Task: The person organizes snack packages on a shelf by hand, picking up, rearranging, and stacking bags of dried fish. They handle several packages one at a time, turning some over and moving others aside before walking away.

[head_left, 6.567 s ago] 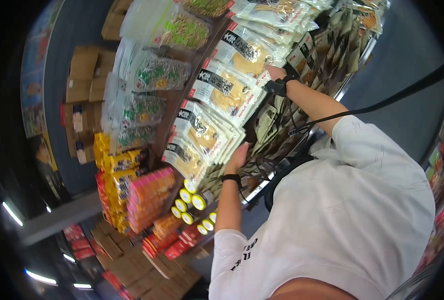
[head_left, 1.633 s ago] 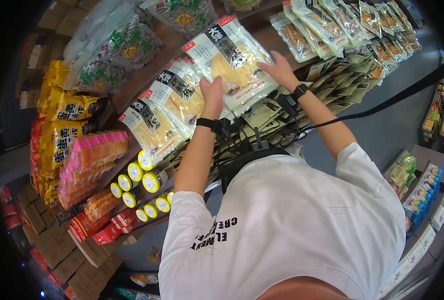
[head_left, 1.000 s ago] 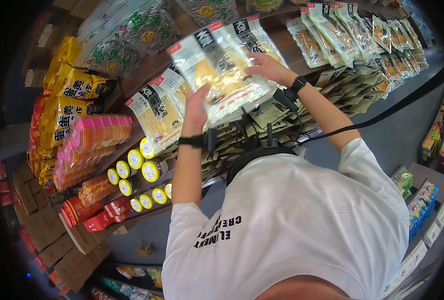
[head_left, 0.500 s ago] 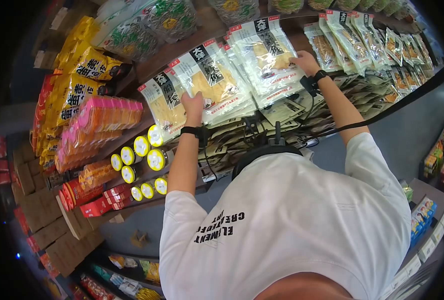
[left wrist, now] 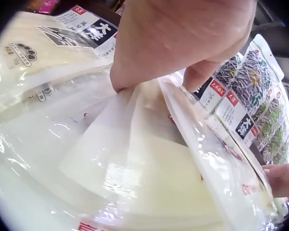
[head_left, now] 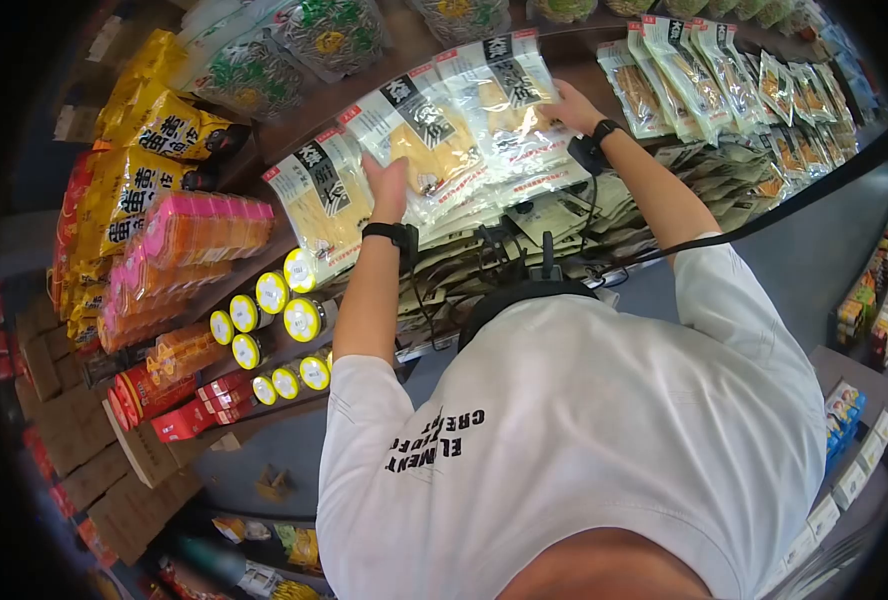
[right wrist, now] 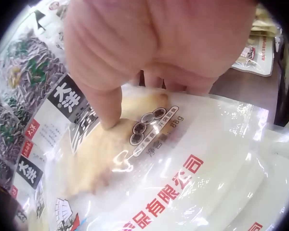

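In the head view several clear packets of flat yellowish food lie in overlapping stacks. My left hand (head_left: 386, 190) grips the left edge of the middle stack (head_left: 426, 140); up close, my left hand (left wrist: 183, 41) has its fingertips in among the packets' pale plastic (left wrist: 159, 168). My right hand (head_left: 572, 108) holds the right edge of the stack beside it (head_left: 509, 95). In the right wrist view my right hand (right wrist: 154, 43) presses its thumb on the front packet (right wrist: 183, 159), with the other fingers behind the edge. Another stack (head_left: 322, 200) lies left of my left hand.
Bags of small striped pieces (head_left: 329, 35) stand behind the stacks. Yellow bags (head_left: 139, 190), pink-topped packs (head_left: 209, 230) and yellow-lidded jars (head_left: 302, 318) sit to the left. Narrower packets (head_left: 679, 75) lie to the right; darker packets (head_left: 624, 220) hang along the front.
The right-hand stack has shifted left with my right hand and now sits closer against the middle stack. My left hand remains at the middle stack's left edge.
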### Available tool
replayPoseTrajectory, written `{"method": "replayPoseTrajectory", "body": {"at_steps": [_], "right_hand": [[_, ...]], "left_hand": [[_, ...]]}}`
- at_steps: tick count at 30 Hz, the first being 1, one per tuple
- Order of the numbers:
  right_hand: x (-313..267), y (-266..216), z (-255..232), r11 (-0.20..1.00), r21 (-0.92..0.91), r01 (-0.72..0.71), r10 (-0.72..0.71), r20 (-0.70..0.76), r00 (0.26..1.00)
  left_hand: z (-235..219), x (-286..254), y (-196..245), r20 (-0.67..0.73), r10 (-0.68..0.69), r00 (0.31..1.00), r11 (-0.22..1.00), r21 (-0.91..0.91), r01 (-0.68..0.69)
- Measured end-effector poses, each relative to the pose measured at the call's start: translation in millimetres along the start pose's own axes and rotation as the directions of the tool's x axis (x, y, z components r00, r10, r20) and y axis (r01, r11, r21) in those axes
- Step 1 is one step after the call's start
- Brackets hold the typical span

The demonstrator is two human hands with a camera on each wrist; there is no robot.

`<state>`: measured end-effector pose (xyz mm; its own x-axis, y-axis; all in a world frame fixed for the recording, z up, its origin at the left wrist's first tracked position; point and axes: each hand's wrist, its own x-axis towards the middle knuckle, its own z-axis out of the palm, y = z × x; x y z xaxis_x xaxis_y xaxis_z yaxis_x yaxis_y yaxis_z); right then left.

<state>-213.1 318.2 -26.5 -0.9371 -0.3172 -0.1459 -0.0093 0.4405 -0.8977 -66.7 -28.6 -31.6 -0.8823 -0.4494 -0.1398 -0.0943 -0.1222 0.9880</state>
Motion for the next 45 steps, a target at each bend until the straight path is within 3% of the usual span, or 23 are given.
{"method": "replayPoseTrajectory", "body": {"at_steps": [3,6,8,9,11,12,15,17,19,20,24,27,28,29,30,31,33,35,37,39,41,42,45], "right_hand": [[-3,-4,0,0.999,0.029,-0.032,0.031,0.022,0.999],[-8,4,-7,0.991,0.135,0.007,-0.018,0.081,0.997],[-11,24,-14,0.994,-0.037,-0.105,0.098,-0.158,0.983],[-13,27,-20,0.994,-0.041,-0.104,0.097,-0.161,0.982],[-19,35,-30,0.95,-0.075,-0.303,0.285,-0.189,0.94],[-31,11,-31,0.913,0.08,-0.4,0.407,-0.107,0.907],[-27,1,-26,0.893,0.114,-0.435,0.439,-0.013,0.898],[-16,4,-21,0.909,0.102,-0.405,0.405,0.015,0.914],[-16,-17,-16,0.959,0.123,-0.256,0.224,0.23,0.947],[-37,-67,-15,0.966,0.145,-0.215,0.183,0.208,0.961],[-2,-24,-7,0.97,0.181,-0.165,0.118,0.244,0.962],[-2,6,-13,0.969,0.117,-0.218,0.198,0.161,0.967],[-9,19,-18,0.984,0.108,-0.145,0.163,-0.183,0.97],[-17,35,-28,0.994,0.074,-0.084,0.11,-0.504,0.857],[-34,43,-50,0.902,0.338,-0.267,0.374,-0.307,0.875],[-55,49,-70,0.711,0.533,-0.459,0.565,-0.044,0.824],[-90,84,-59,0.538,0.752,-0.38,0.574,0.003,0.819],[-124,30,-29,0.215,0.854,-0.474,0.756,0.161,0.634],[-130,20,-13,0.139,0.855,-0.499,0.702,0.27,0.658],[-140,-22,14,-0.131,0.849,-0.512,0.84,0.37,0.398],[-145,-13,30,-0.128,0.806,-0.578,0.753,0.458,0.473],[-146,-4,38,-0.107,0.76,-0.641,0.656,0.538,0.529],[-141,31,54,-0.03,0.785,-0.619,0.603,0.509,0.615]], "left_hand": [[-1,4,3,0.02,0.026,0.999,0.995,0.1,-0.028],[-3,2,19,0.019,0.015,1.0,0.999,-0.042,-0.014],[-10,14,17,-0.037,-0.015,0.999,1.0,0.013,0.015],[-11,19,18,-0.036,-0.014,0.999,1.0,0.009,0.014],[-10,28,19,-0.015,-0.052,0.999,0.997,0.049,0.052],[-8,32,23,-0.003,-0.052,0.999,0.997,0.049,0.052],[-2,36,25,-0.025,-0.098,0.995,0.995,0.028,0.099],[-4,42,23,0.038,-0.1,0.994,0.995,0.032,0.099],[-4,44,23,0.069,-0.095,0.993,0.995,0.042,0.093],[-5,45,22,0.099,-0.089,0.991,0.995,0.05,0.085],[-6,46,18,0.118,-0.061,0.991,0.992,0.117,0.047],[-5,25,28,0.019,0.044,0.999,0.969,0.243,-0.047],[-11,10,29,-0.046,0.274,0.961,0.873,0.43,-0.229],[-17,-6,28,-0.058,0.492,0.869,0.708,0.608,-0.36],[-20,-28,36,0.011,0.377,0.926,0.8,0.499,-0.332],[-22,-54,48,0.095,0.264,0.96,0.879,0.387,-0.28],[-15,-103,68,0.389,0.14,0.91,0.83,0.455,-0.322],[-7,-128,68,0.567,-0.027,0.823,0.806,0.5,-0.318],[-1,-131,49,0.606,-0.077,0.791,0.774,0.536,-0.336],[2,-127,27,0.643,-0.126,0.756,0.737,0.571,-0.363],[7,-118,15,0.736,-0.359,0.574,0.612,0.65,-0.45],[12,-124,26,0.692,-0.424,0.584,0.614,0.694,-0.376],[11,-128,4,0.707,-0.425,0.565,0.6,0.687,-0.409]]}}
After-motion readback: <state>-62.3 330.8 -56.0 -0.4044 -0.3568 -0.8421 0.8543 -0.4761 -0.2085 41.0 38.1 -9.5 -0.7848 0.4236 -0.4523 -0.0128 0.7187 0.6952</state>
